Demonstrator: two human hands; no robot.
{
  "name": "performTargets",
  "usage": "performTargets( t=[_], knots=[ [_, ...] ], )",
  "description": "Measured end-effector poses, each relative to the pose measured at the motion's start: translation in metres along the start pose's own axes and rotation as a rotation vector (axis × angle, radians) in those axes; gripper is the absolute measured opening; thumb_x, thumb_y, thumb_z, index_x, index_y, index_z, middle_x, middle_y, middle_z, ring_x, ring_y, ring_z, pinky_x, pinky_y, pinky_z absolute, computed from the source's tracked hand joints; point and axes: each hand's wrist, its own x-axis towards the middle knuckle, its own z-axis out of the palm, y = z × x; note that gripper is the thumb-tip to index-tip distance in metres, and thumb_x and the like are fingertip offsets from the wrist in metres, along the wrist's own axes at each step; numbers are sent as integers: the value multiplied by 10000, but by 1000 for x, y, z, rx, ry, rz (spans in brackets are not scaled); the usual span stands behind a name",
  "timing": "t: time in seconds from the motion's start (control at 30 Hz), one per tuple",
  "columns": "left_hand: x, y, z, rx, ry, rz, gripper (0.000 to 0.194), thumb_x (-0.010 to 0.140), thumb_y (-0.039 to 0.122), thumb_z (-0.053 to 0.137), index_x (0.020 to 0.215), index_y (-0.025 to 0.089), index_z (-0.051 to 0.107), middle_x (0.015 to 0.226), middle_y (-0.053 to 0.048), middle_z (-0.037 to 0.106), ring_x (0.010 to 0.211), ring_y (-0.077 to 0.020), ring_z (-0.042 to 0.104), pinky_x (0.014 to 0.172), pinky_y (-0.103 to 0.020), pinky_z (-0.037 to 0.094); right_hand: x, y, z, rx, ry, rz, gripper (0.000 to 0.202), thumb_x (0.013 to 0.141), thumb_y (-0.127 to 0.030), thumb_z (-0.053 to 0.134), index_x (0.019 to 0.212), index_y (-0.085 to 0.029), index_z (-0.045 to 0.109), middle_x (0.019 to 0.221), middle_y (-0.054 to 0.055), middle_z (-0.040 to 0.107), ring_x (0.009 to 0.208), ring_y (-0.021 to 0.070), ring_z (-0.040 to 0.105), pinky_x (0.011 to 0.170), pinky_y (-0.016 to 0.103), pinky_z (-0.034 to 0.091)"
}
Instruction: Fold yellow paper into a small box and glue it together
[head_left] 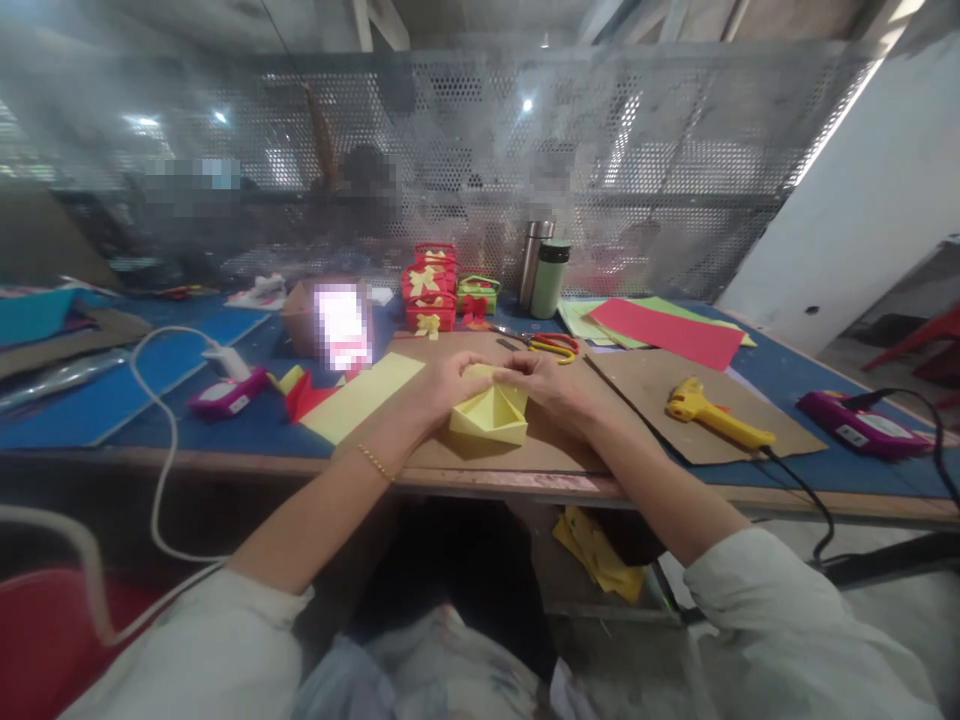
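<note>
Both my hands grip the far edge of a partly folded yellow paper box [491, 418], whose near wall stands up above the brown cardboard mat [555, 452]. My left hand [454, 380] is closed on its far left side, fingers bent over the paper. At the far right side, my right hand [541, 380] pinches the same edge, its fingertips close to the left ones. The paper under the fingers is partly hidden. Beside my left forearm lies a flat pale yellow sheet [367, 395]. Beyond my right hand are scissors [553, 346] with red and yellow handles.
A yellow glue gun [716, 418] lies on cardboard at right, its cord trailing off the edge. Red gift boxes [430, 290], a green box [480, 295], a green tumbler [550, 282] and a lit phone [343, 325] stand behind. Purple power units [862, 424] flank the workspace.
</note>
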Motion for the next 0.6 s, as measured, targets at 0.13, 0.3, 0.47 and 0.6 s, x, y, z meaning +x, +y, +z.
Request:
performTargets(
  t=[0.13, 0.3, 0.47, 0.6],
  knots=[
    [-1, 3, 3, -136, -26, -23, 342, 715, 307, 796, 1026, 180, 740, 866, -44, 755, 721, -169, 687, 640, -250, 524, 0, -1, -2, -6, 9, -2, 342, 673, -518, 720, 676, -187, 633, 635, -5, 580, 591, 134, 509, 547, 269, 378],
    [0, 2, 5, -349, -22, -130, 267, 729, 342, 807, 891, 144, 731, 768, -48, 740, 640, -151, 667, 604, -254, 526, -1, -3, -3, -24, 20, 14, 336, 675, -519, 716, 658, -198, 615, 616, -2, 580, 581, 135, 506, 536, 266, 374],
    [1, 0, 2, -405, -18, -146, 229, 715, 308, 827, 834, 133, 741, 712, -37, 725, 579, -123, 634, 573, -239, 507, 0, -2, -3, -13, 23, 24, 360, 651, -537, 723, 636, -199, 602, 603, -3, 575, 568, 130, 493, 530, 265, 364],
    [0, -3, 1, -393, 4, -151, 275, 704, 311, 839, 896, 123, 779, 740, -60, 750, 613, -144, 656, 610, -261, 529, 1, -1, -4, -5, 35, 28, 345, 642, -518, 729, 621, -193, 614, 598, -1, 574, 569, 129, 484, 531, 264, 356]
  ],
)
